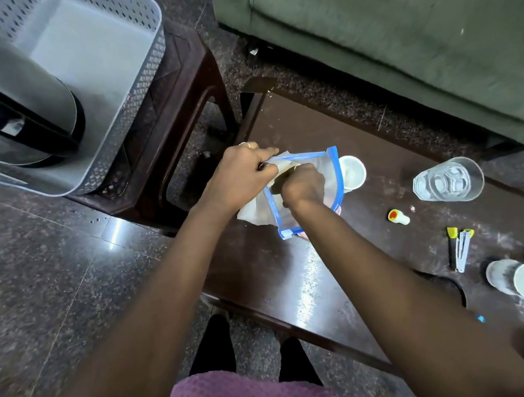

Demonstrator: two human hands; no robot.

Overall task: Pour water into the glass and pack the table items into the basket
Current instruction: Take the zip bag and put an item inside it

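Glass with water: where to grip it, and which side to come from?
Wrap fingers round the wall of the glass below the rim, coming in level from the near side. It stands upright, holds water and widens toward its open top, so a side grip should keep it from spilling.

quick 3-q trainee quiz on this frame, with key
1. True or false: the glass holds water.
2. Which hand is inside the zip bag?
3. What lies in the basket? A) kettle B) glass C) zip bag
Key: 1 true; 2 the right hand, while the left hand pinches the bag's rim; 3 A.
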